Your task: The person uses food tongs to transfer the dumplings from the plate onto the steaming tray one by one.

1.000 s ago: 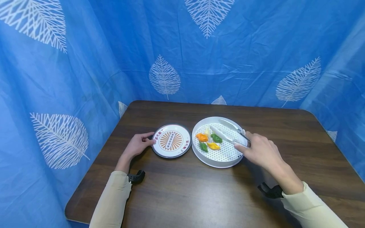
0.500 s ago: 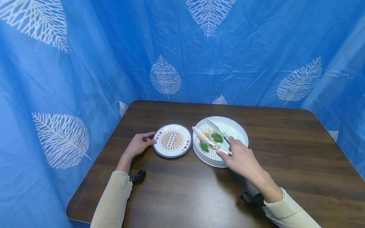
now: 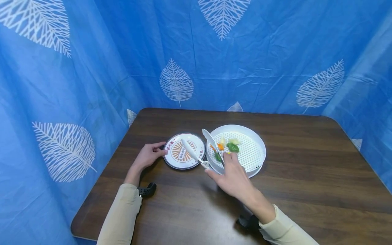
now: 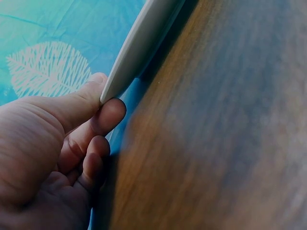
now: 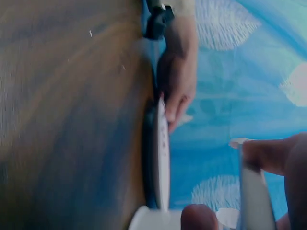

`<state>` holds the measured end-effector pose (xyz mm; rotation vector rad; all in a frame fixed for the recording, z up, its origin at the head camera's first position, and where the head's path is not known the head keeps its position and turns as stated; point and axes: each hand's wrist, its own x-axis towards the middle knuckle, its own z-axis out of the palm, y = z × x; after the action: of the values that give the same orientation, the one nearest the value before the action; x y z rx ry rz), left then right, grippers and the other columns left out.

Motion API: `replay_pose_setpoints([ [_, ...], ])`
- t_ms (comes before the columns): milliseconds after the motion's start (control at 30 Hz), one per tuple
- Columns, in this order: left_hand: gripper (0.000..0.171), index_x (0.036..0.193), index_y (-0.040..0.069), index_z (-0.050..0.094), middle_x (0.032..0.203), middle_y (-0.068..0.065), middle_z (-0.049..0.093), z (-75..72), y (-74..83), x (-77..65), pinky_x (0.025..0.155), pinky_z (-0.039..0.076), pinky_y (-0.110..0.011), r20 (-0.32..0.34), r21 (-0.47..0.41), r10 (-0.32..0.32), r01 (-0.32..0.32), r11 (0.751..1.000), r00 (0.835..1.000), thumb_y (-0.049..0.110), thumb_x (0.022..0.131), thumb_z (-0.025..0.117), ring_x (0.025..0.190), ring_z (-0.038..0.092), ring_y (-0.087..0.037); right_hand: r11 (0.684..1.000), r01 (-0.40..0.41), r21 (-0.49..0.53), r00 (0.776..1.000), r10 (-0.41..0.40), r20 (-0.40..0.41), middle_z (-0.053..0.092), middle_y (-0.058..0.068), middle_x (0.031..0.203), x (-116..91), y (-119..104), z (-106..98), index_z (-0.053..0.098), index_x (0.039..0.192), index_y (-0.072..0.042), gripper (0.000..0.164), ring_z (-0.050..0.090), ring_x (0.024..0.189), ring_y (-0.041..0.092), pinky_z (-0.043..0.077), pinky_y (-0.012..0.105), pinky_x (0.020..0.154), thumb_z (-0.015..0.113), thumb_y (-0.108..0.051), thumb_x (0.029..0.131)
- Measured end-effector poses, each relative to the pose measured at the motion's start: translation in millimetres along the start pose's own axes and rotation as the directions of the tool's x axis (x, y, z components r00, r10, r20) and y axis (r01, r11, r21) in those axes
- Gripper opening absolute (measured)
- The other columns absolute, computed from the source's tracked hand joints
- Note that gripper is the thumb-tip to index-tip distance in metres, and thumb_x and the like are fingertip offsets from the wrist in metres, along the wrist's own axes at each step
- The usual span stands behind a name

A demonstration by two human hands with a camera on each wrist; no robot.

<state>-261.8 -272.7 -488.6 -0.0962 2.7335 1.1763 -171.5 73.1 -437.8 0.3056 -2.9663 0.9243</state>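
With thumb and index finger, my left hand (image 3: pixel 149 156) pinches the left rim of a white plate (image 3: pixel 171 162) with an orange sunburst print. The left wrist view shows this plate rim (image 4: pixel 125 62) between thumb and finger. My right hand (image 3: pixel 234 178) holds metal tongs (image 3: pixel 190 150) with white tips. Their arms are spread, one above the plate and one over the left wall of a white round steamer tray (image 3: pixel 261 149); nothing shows between them. In the tray lie small dumpling-shaped pieces: green (image 3: pixel 233 147), orange (image 3: pixel 220 146), pale (image 3: pixel 234 140) and partly hidden yellow.
The plate and tray stand side by side on a dark brown wooden table (image 3: pixel 171 211). A blue curtain (image 3: pixel 263 61) with white leaf prints hangs behind and to both sides. Black straps (image 3: pixel 147 190) sit on the wrists.
My right hand has carried the tongs leftward from above the tray's right side to over the plate, with their arms spread. The left hand and plate stay where they were.
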Motion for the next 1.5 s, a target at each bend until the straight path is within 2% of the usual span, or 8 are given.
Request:
replay_pose_setpoints([
  [133, 0.059, 0.149, 0.019, 0.057, 0.092, -0.005, 0.072, -0.3, 0.3, -0.7, 0.086, 0.043, -0.037, -0.003, -0.005, -0.007, 0.007, 1.0, 1.0, 0.042, 0.096, 0.072, 0.091, 0.059, -0.024, 1.0, -0.008, -0.009, 1.0, 0.009, 0.011, 0.052, 0.019, 0.133, 2, -12, 13, 0.048, 0.146, 0.004, 0.094, 0.06, 0.106, 0.033, 0.053, 0.05, 0.092, 0.073, -0.064, 0.085],
  [367, 0.061, 0.15, 0.019, 0.056, 0.092, -0.005, 0.072, -0.2, 0.7, -1.0, 0.087, 0.044, -0.038, 0.01, 0.001, -0.005, 0.005, 1.0, 1.0, 0.043, 0.096, 0.072, 0.092, 0.06, -0.025, 0.993, 0.029, -0.116, 0.998, -0.034, -0.043, 0.057, 0.012, 0.109, 3, -23, 37, 0.061, 0.128, 0.001, 0.084, 0.06, 0.084, 0.026, 0.051, 0.043, 0.07, 0.07, -0.069, 0.083],
  [600, 0.06, 0.149, 0.018, 0.057, 0.094, -0.005, 0.074, -0.5, 2.6, -0.3, 0.089, 0.045, -0.038, 0.014, -0.007, -0.002, 0.002, 1.0, 1.0, 0.042, 0.096, 0.073, 0.093, 0.06, -0.024, 0.982, 0.074, -0.177, 0.992, -0.091, -0.091, 0.055, 0.012, 0.104, 4, -28, 60, 0.061, 0.113, 0.001, 0.074, 0.062, 0.071, 0.031, 0.054, 0.047, 0.066, 0.072, -0.066, 0.084],
  [767, 0.058, 0.149, 0.019, 0.057, 0.093, -0.005, 0.073, -0.9, 2.9, -2.1, 0.087, 0.044, -0.038, 0.005, -0.003, -0.002, 0.002, 1.0, 1.0, 0.039, 0.096, 0.073, 0.09, 0.06, -0.024, 0.97, 0.087, -0.227, 0.987, -0.115, -0.113, 0.054, 0.014, 0.099, 7, -29, 68, 0.061, 0.107, 0.003, 0.074, 0.06, 0.063, 0.031, 0.054, 0.046, 0.06, 0.076, -0.064, 0.081],
  [1133, 0.059, 0.149, 0.019, 0.057, 0.094, -0.005, 0.073, -3.6, 2.8, -2.1, 0.09, 0.045, -0.038, -0.004, 0.006, 0.006, -0.006, 1.0, 1.0, 0.041, 0.096, 0.072, 0.092, 0.06, -0.024, 0.939, 0.104, -0.328, 0.979, -0.154, -0.132, 0.059, 0.015, 0.087, 13, -34, 74, 0.061, 0.1, 0.005, 0.081, 0.065, 0.063, 0.034, 0.056, 0.045, 0.056, 0.082, -0.069, 0.073],
  [1367, 0.058, 0.148, 0.018, 0.058, 0.092, -0.005, 0.072, -2.2, 2.6, -3.1, 0.087, 0.045, -0.038, -0.009, 0.0, 0.005, -0.005, 1.0, 1.0, 0.04, 0.096, 0.073, 0.089, 0.06, -0.025, 0.953, 0.06, -0.297, 0.996, -0.079, -0.051, 0.063, 0.018, 0.09, 14, -35, 72, 0.057, 0.105, 0.005, 0.089, 0.068, 0.072, 0.036, 0.058, 0.046, 0.065, 0.078, -0.075, 0.073],
  [1500, 0.059, 0.149, 0.019, 0.057, 0.092, -0.005, 0.072, -1.0, 2.1, -3.2, 0.088, 0.045, -0.038, -0.003, -0.003, 0.005, -0.005, 1.0, 1.0, 0.041, 0.096, 0.073, 0.09, 0.06, -0.024, 0.957, 0.043, -0.287, 0.997, -0.057, -0.041, 0.063, 0.018, 0.091, 14, -34, 69, 0.057, 0.104, 0.004, 0.089, 0.068, 0.073, 0.035, 0.058, 0.046, 0.066, 0.077, -0.077, 0.072],
])
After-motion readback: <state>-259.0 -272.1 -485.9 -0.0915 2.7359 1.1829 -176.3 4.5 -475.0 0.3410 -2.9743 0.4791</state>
